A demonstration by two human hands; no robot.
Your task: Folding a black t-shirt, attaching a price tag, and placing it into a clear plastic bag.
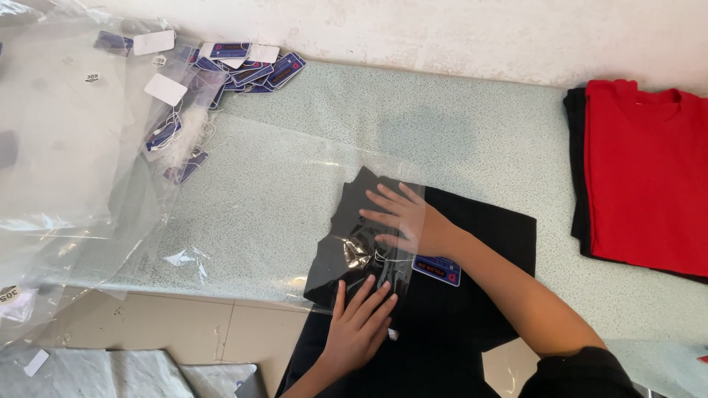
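we are sliding the folded black garment (442, 295) into the clear plastic bag (258, 214); it lies at the table's near edge, its 9 o'clock end already inside. our right hand (402, 217) lies flat inside the bag, fingers spread, grasping nothing. our left hand (358, 328) presses flat at 6 o'clock, not clenched. the next move, we judge, needs pushing toward 9 o'clock. red shirts (645, 173) lie at 3 o'clock, paper tags (236, 66) at 11.

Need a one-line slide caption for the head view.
Both hands, left hand and right hand, press a folded black shirt into a clear plastic bag on a speckled table.
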